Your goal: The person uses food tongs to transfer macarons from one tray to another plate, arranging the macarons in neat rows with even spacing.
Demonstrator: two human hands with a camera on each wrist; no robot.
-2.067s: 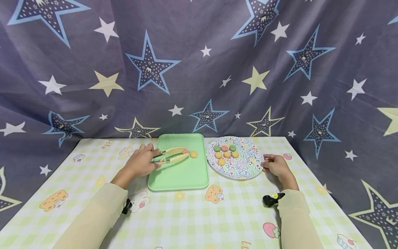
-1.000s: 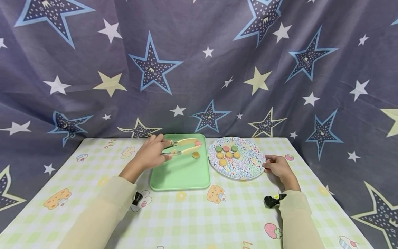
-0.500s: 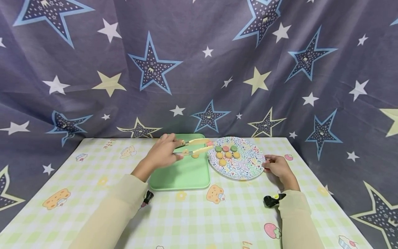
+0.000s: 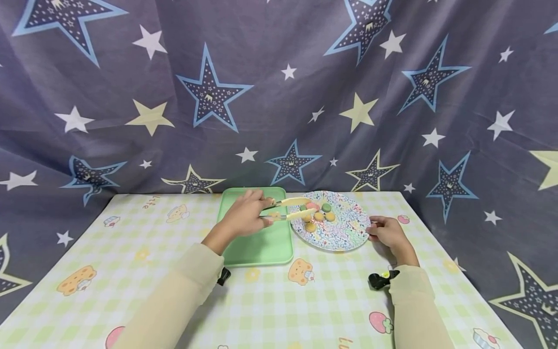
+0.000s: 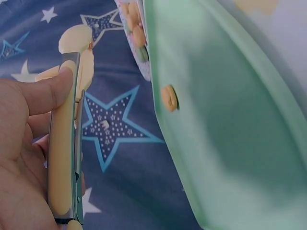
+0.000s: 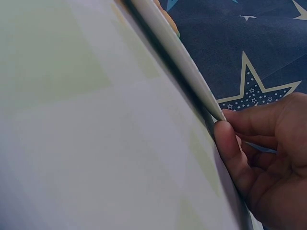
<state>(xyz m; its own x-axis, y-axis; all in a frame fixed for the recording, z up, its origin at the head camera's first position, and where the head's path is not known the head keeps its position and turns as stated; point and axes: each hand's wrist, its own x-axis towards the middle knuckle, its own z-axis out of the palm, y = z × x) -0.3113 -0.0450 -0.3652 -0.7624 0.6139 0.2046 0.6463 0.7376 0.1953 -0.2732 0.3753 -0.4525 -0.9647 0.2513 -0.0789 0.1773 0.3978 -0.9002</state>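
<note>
My left hand [image 4: 244, 215] grips a pair of tongs [image 4: 297, 201] with cream tips and metal arms. The tips reach over the left part of a round, speckled plate [image 4: 346, 232]. Pink shows between them, where the held pink macaron [image 4: 311, 206] overlaps others on the plate. Several yellow macarons [image 4: 330, 217] and a green macaron [image 4: 326, 207] lie there too. In the left wrist view, a yellow macaron [image 5: 169, 98] rests on the green tray [image 5: 230, 143], below the tongs. My right hand [image 4: 390, 235] pinches the plate's right rim between thumb and fingers.
The tray stands directly left of the plate, on a table with a green-and-white checked cloth [image 4: 261, 305]. A dark star-patterned curtain [image 4: 279, 97] hangs behind the table's back edge. Black wrist devices [image 4: 382, 280] sit by both sleeves.
My left hand has carried the tongs and the pink macaron rightward, from above the tray to over the plate. The right hand stays at the plate's rim.
</note>
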